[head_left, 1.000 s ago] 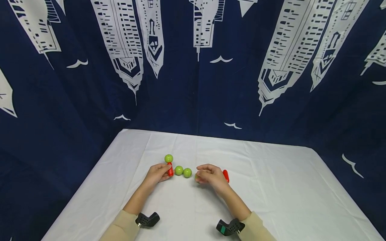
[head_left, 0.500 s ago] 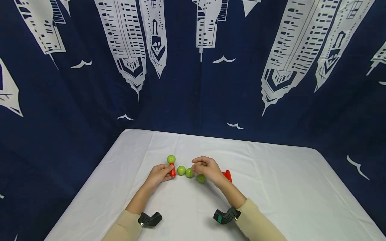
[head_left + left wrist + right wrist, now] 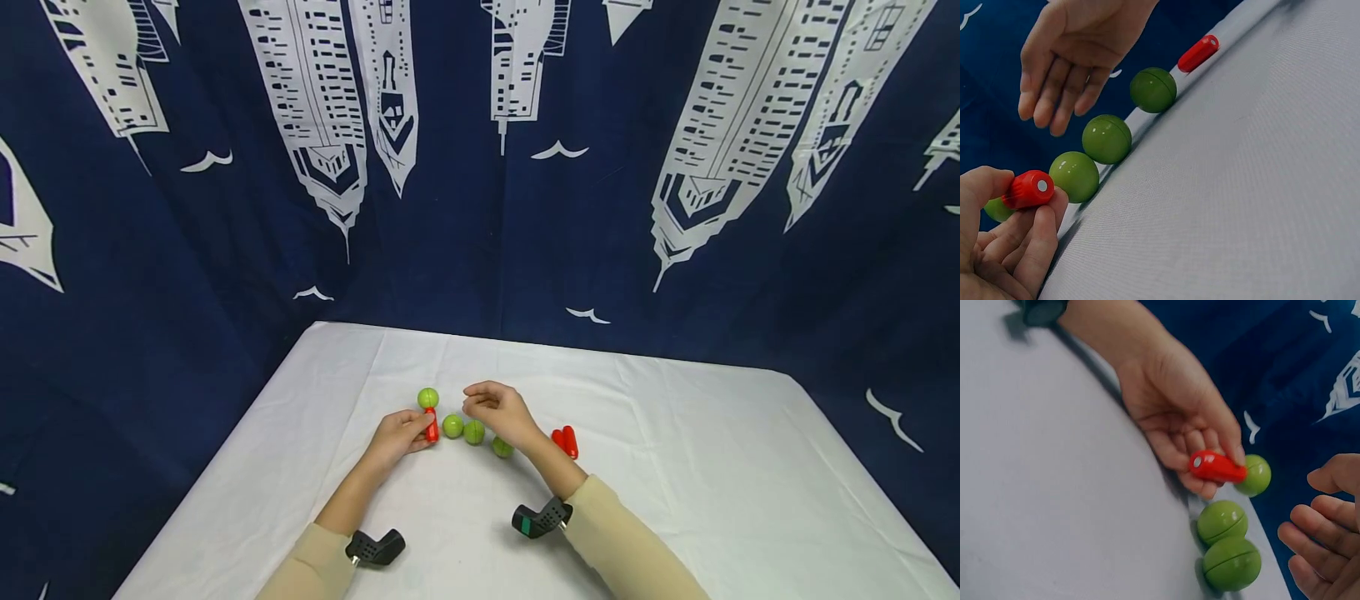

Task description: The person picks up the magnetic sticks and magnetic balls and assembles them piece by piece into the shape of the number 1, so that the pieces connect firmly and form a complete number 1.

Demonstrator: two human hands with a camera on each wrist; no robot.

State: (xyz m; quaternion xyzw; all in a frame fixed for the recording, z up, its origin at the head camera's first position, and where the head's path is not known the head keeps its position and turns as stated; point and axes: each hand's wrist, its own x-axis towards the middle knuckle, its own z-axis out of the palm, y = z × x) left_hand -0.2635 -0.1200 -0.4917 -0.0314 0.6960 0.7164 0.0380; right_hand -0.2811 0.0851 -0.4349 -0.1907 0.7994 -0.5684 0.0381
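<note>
My left hand pinches a short red rod between thumb and fingers. A green ball sits on the far end of that rod; in the left wrist view it is mostly hidden behind the rod. The near end of the rod shows a white dot. My right hand hovers to the right of the rod with relaxed fingers, holding nothing. Below it on the table are two green balls, one beside the other. A third loose ball lies by the right wrist.
Two more red rods lie close together right of the right forearm, one fully visible and the other partly covered. White cloth covers the table. A dark blue patterned curtain hangs behind its far edge.
My right hand has moved left and away from me, off the rightmost loose ball, which now shows along with the red rods. The left hand keeps its grip on the red rod.
</note>
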